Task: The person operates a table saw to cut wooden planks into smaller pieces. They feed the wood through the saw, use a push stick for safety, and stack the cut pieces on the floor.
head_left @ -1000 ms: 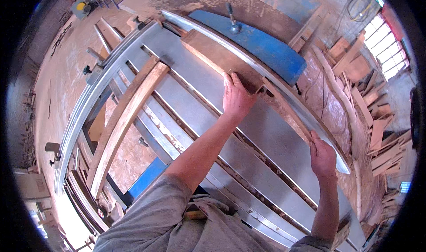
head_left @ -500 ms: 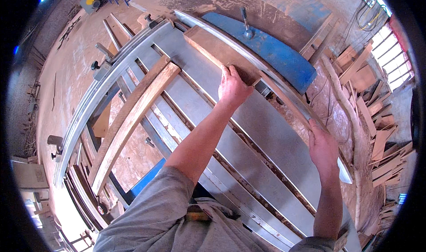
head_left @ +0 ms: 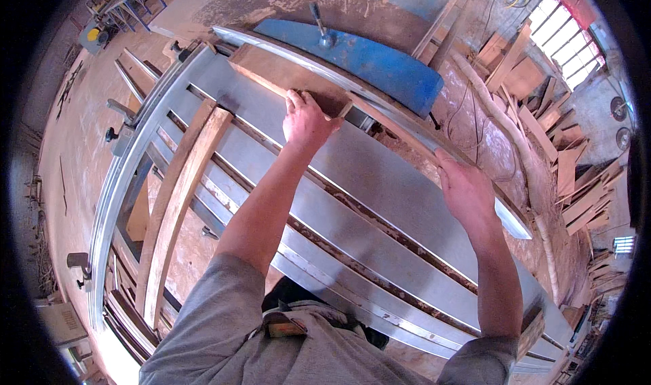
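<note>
Head view: clasping with the half-curled left hand the near corner of a thick, rectangular brown wooden block, laid on a grey slotted metal table beside a long silver metal fence; gripping in the nearly closed right hand a slim brown wooden strip, set along the fence.
</note>
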A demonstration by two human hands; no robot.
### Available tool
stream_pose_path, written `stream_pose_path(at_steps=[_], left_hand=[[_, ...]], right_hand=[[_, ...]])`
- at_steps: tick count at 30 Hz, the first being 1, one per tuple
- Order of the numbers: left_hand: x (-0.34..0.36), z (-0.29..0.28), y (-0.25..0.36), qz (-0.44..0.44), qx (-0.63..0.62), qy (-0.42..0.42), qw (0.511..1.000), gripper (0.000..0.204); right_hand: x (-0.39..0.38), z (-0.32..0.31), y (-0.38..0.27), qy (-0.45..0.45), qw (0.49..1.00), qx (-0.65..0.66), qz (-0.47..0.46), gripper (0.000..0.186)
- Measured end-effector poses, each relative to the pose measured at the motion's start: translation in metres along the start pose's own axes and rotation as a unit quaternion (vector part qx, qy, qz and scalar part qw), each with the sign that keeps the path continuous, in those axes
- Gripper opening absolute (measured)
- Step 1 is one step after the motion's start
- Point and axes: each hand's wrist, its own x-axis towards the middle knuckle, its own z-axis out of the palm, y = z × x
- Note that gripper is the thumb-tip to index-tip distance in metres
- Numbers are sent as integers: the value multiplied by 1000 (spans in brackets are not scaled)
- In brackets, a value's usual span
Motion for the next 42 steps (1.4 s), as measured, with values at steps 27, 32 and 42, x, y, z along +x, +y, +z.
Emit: stream_pose_path(at_steps=[27, 32, 42], left_hand=[[-1, -7, -6, -10, -10, -4, 1000, 86], [2, -11, -8, -21, -10, 3, 1000, 87], [13, -8, -21, -9, 22, 14, 1000, 94]], right_hand=[[10, 20, 16, 45, 998, 13, -44, 37], [12, 14, 9, 13, 1000, 5, -20, 37], [22, 20, 3, 31, 999, 2, -35, 39]])
